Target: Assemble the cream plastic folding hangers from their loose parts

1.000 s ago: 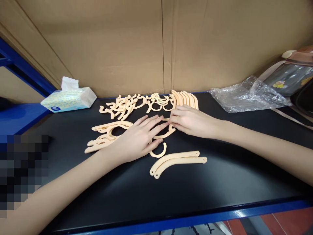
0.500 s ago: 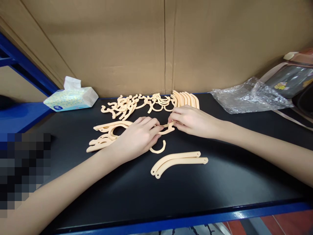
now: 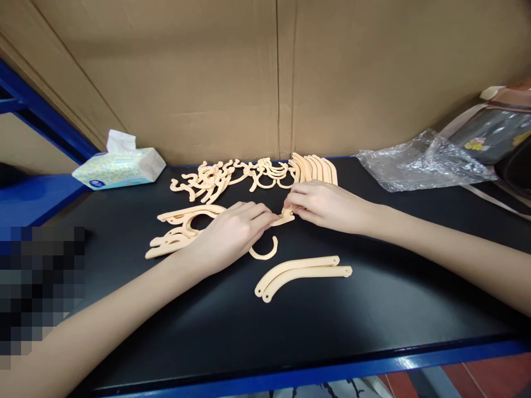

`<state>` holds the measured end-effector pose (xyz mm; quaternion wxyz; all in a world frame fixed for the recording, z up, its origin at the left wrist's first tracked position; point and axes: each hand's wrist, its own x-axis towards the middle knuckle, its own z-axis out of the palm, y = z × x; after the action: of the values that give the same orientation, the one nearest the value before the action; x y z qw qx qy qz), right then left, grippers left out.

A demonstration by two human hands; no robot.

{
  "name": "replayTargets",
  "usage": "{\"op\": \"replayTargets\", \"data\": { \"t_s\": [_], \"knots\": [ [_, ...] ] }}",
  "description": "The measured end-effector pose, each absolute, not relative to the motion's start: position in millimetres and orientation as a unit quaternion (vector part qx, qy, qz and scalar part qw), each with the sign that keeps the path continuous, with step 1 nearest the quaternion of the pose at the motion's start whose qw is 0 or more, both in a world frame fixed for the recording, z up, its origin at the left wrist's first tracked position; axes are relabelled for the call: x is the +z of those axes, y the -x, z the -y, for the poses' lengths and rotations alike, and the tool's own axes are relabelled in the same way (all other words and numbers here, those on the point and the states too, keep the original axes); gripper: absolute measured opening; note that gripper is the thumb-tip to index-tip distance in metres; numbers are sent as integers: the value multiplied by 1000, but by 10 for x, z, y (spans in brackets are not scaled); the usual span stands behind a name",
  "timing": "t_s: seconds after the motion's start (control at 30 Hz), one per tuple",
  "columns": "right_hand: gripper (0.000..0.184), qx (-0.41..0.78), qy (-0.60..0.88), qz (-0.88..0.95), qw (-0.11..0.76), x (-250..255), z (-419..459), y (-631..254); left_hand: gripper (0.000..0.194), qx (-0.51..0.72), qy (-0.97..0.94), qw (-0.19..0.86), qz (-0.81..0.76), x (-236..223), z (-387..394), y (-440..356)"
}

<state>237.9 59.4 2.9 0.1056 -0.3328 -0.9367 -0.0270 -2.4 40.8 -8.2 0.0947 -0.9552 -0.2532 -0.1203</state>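
Both of my hands meet over the middle of the black table, closed around a cream plastic hanger piece point(image 3: 282, 220). My left hand point(image 3: 238, 229) grips its left end, palm down, covering much of it. My right hand point(image 3: 327, 205) pinches a small part at its right end between thumb and fingers. A curved hanger hook point(image 3: 265, 255) sticks out below my left fingers; whether it joins the held piece is hidden. Two curved hanger arms point(image 3: 302, 272) lie side by side nearer to me. Left of my left hand rest folded hanger parts point(image 3: 176, 235), partly covered by it.
Along the back lie loose hooks and small connector pieces point(image 3: 213, 179), with a row of hanger arms point(image 3: 317, 167) behind my right hand. A tissue box point(image 3: 120, 168) stands at the left. Crumpled clear plastic point(image 3: 423, 166) and a bag point(image 3: 485, 132) occupy the right.
The piece between my hands has tilted, and its right-hand part now sits closer against my right fingers. The hook below has shifted slightly left.
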Motion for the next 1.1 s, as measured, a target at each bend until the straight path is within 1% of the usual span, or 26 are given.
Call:
{"op": "replayTargets", "data": {
  "t_s": [0.5, 1.1],
  "knots": [
    [24, -34, 318, 943, 98, 32, -589, -2393, 40, -120, 958, 105, 238, -75, -381, 35],
    [26, -62, 318, 942, 92, 9, -570, -2373, 30, -123, 958, 106, 237, -72, -374, 14]
  ]
}}
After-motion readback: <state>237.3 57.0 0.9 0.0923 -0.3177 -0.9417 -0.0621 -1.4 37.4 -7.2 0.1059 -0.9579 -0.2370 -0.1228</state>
